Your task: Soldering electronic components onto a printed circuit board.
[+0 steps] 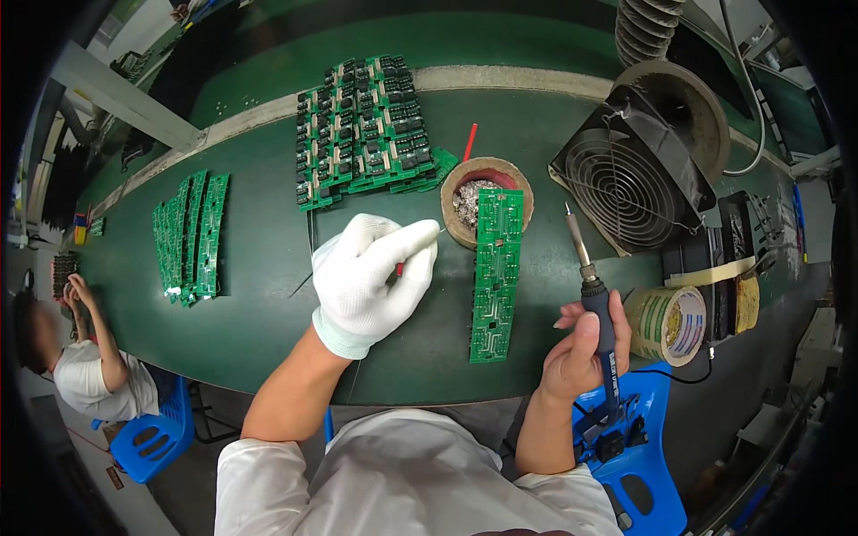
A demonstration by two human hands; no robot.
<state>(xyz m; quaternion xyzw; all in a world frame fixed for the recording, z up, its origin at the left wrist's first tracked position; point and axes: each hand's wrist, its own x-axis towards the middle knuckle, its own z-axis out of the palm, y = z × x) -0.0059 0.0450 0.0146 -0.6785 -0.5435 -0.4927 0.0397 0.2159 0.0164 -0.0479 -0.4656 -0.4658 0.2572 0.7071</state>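
Note:
My left hand (371, 272), in a white knit glove, is closed in a pinch. A thin silvery wire (441, 230) pokes out just past its fingertips; something small and red shows between the fingers. In my bare right hand (581, 353) is a soldering iron (597, 304), its metal tip pointing up and away from me. Between the hands lies a long green circuit board (496, 286), its far end over a round brown bowl (524, 201). Greyish-white bits fill the bowl. The iron's tip is apart from the board.
Stacked circuit boards (366, 129) stand at the back, with more boards (192, 237) at left. A red stick (470, 141) lies behind the bowl. At right are a black fan (626, 183), a duct (648, 31) and a tape roll (666, 323). A person (98, 371) sits far left.

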